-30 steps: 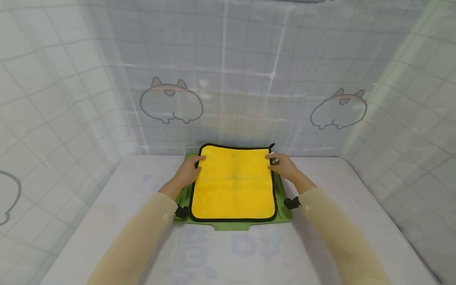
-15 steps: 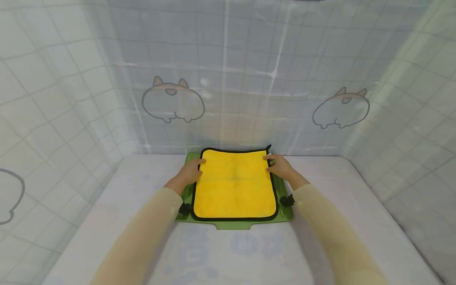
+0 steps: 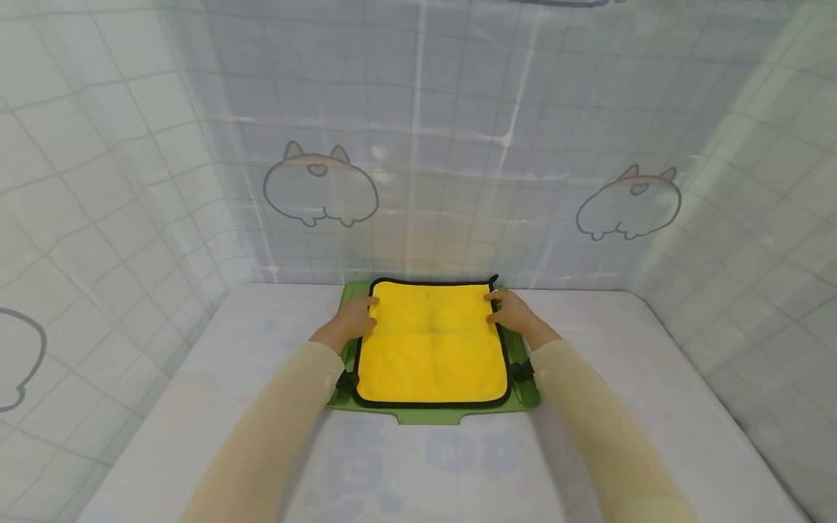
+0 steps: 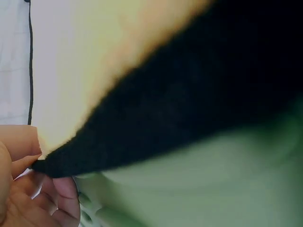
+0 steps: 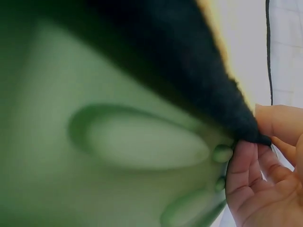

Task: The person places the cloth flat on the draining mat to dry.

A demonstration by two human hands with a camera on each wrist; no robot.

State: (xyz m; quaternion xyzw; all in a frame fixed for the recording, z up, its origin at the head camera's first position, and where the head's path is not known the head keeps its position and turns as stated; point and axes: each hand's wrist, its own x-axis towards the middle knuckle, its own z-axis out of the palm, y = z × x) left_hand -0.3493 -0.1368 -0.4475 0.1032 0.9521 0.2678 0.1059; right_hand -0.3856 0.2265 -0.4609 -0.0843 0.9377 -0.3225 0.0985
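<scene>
A yellow cloth [image 3: 431, 349] with a black border is spread over a green plastic tray [image 3: 428, 416]. On its left border, near the far corner, my left hand [image 3: 353, 319] pinches the edge. My right hand [image 3: 516, 316] holds the opposite border just below the corner with a small black loop. In the left wrist view, thumb and fingers of the left hand [image 4: 42, 189] nip the dark trim. The right wrist view has the right hand [image 5: 265, 175] pinching the trim above the tray's slotted surface [image 5: 142, 142]. Cloth covers most of the tray.
The tray stands on a pale, faintly printed table surface [image 3: 261, 436], near the back wall. Gridded, glossy sheeting [image 3: 451, 145] with animal drawings rises behind, and more sheeting closes off the left and right sides.
The cloth's far edge has come lower and nearer, leaving it flatter on the tray. Both hands have moved slightly down with it, keeping their hold.
</scene>
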